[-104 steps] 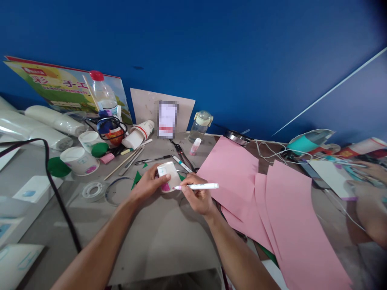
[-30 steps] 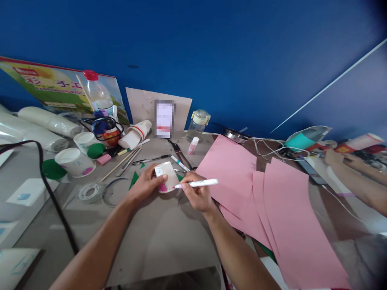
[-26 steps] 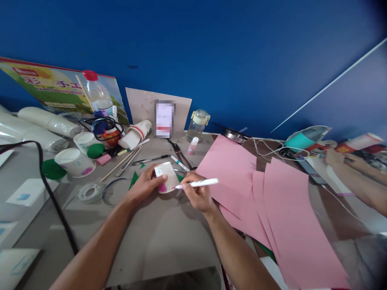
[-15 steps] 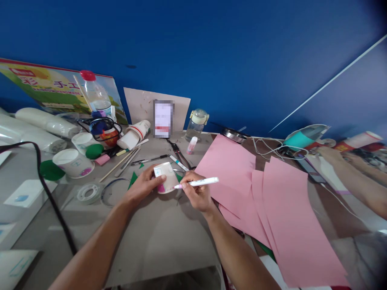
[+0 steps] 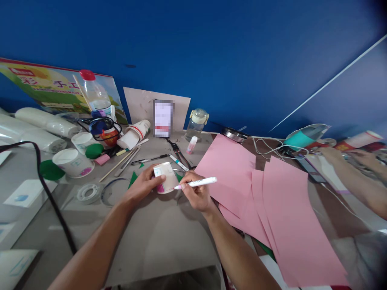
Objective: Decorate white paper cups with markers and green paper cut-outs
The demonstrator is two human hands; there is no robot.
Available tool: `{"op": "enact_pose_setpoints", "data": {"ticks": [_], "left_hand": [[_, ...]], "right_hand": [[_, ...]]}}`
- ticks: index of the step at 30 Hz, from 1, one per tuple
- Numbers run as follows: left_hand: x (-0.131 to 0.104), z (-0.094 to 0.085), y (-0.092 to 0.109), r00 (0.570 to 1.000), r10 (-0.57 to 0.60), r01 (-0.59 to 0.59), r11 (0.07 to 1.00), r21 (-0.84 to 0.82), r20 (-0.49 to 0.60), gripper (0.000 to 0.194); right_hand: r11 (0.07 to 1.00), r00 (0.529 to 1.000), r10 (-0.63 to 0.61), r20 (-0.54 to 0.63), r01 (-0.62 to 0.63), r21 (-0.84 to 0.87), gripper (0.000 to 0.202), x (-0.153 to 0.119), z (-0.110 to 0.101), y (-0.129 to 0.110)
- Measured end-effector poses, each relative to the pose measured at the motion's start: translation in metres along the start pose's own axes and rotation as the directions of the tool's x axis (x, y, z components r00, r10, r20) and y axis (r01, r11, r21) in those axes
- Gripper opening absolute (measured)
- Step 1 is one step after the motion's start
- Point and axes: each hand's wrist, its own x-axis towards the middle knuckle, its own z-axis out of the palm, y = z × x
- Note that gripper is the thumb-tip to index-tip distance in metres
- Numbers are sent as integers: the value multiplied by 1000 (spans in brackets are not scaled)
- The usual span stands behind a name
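Note:
My left hand (image 5: 147, 183) is closed around the side of a white paper cup (image 5: 168, 179), thumb across its front. The cup bears a blue cross, a magenta patch and a row of small pink marks near its lower rim. Between the fingers and thumb of my right hand (image 5: 196, 192) is a white marker (image 5: 203, 181), its pink tip at the cup's lower right edge. Just behind the cup lie a second marker (image 5: 179, 163) with a teal band, a pair of pliers-like cutters (image 5: 177, 151) and a black pen (image 5: 151, 159).
Pink paper sheets (image 5: 281, 209) spread to the right, where another person's arm (image 5: 356, 181) reaches in. On the left stand a decorated paper cup (image 5: 73, 163), a tape roll (image 5: 87, 193) and a red-capped bottle (image 5: 95, 92). Behind are a glue stick (image 5: 192, 145) and a lidded jar (image 5: 197, 124).
My hands, the cup and the marker have barely moved; the pink marks near the rim look slightly more distinct. At the right, the other person's arm and hand have shifted.

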Motion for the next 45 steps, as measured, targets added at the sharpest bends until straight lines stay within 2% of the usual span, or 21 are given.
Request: {"op": "enact_pose_setpoints", "data": {"ticks": [4, 9, 16, 25, 29, 45], "left_hand": [[0, 1, 3, 1000, -5, 5, 1000, -12, -9, 66], [-1, 2, 5, 1000, -14, 13, 999, -31, -13, 64], [-1, 0, 2, 1000, 5, -5, 1000, -22, -1, 62], [-1, 1, 4, 1000, 1, -1, 1000, -10, -12, 62], [-1, 1, 2, 1000, -3, 3, 1000, -8, -6, 62], [0, 0, 1, 1000, 4, -4, 1000, -7, -12, 63]], "right_hand": [[1000, 1000, 28, -11, -28, 4, 19, 1, 0, -1], [1000, 1000, -5, 13, 5, -7, 19, 1, 0, -1], [999, 999, 45, -11, -45, 9, 19, 0, -2, -2], [1000, 1000, -1, -5, 1, 2, 18, 0, 1, 0], [999, 1000, 6, 11, -6, -32, 18, -1, 1, 1], [999, 999, 35, -19, -34, 10, 20, -1, 0, -2]]}}
